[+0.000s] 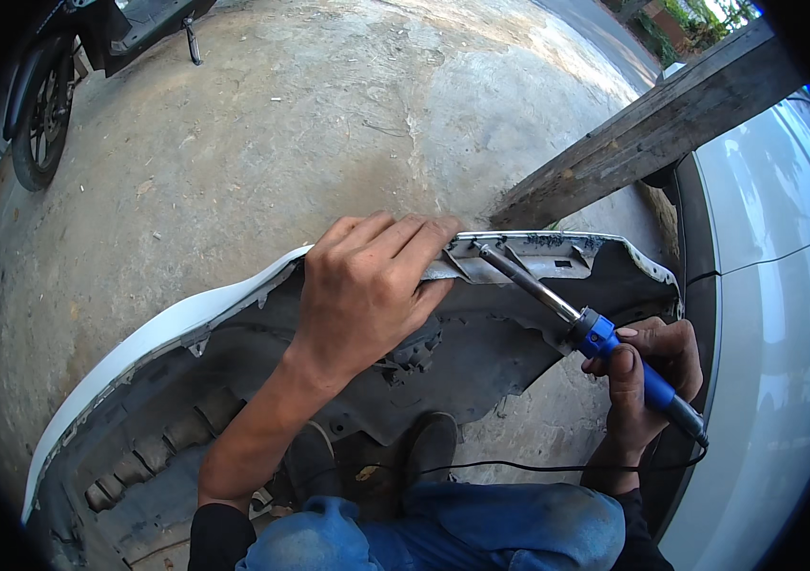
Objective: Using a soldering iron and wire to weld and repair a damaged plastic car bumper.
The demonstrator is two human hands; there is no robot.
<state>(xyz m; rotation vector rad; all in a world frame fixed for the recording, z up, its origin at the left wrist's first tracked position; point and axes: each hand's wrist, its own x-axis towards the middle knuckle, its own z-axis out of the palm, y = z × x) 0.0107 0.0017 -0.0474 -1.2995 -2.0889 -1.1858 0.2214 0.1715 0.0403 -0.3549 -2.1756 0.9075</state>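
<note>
Bumper (129, 360), white outside, dark inside, curved before the person near a wooden post (643, 124); its rim was pinched in the left hand (367, 285). Soldering iron (597, 333), blue-handled, was pinched between the right hand (635, 409)'s thumb and fingers, tip at that rim.

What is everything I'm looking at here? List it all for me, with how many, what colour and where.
Soldering-iron-like tool: one, blue handle and metal barrel, in the right hand, tip near the panel's edge
Cord: one, black, running left from the tool's end
Bumper-like panel: one, white outside, dark grey inside, across the middle
Post: one, grey-brown, upper right
Vehicle: one, white, right edge
Motorbike: one, partly visible, dark, upper left
Ground: one, grey-tan, beneath everything
Greenery: uncountable, green, top right
Shoes: two, dark, bottom centre
Jeans: one pair, blue, bottom
Sleeves: two, black, bottom
Left hand: one, bare, gripping the panel's edge
Right hand: one, bare, around the tool
</note>
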